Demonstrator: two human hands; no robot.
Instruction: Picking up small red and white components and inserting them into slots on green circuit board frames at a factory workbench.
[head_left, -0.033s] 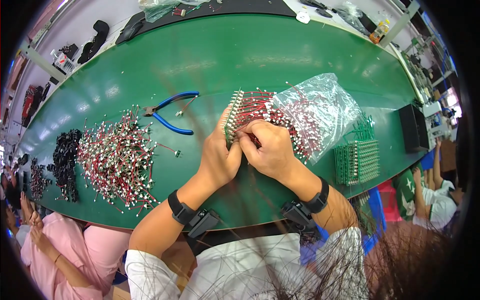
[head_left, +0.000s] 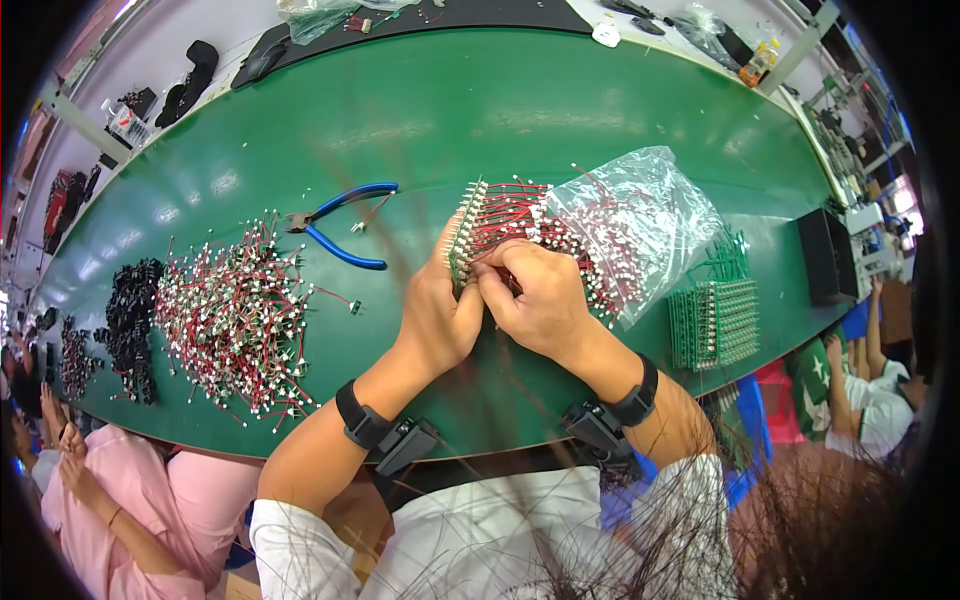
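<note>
My left hand (head_left: 440,305) is closed round a green circuit board strip (head_left: 462,235), held up on edge, with a row of small pale connectors along it. Red wires (head_left: 510,215) with white plugs run off its right side. My right hand (head_left: 535,295) is closed in a pinch at the strip's lower end, its fingertips meeting the left thumb; a red wire appears between them, though the fingers partly hide it. Just beyond the right hand lies a clear plastic bag (head_left: 650,215) with many red wires and white plugs in and under it.
Blue-handled cutting pliers (head_left: 340,225) lie spread on the green table (head_left: 480,110). To their left are a heap of red-wired connectors (head_left: 235,320) and a pile of black parts (head_left: 133,320). Stacked green boards (head_left: 715,325) and a black bin (head_left: 827,257) stand right. A person in pink (head_left: 140,500) sits left.
</note>
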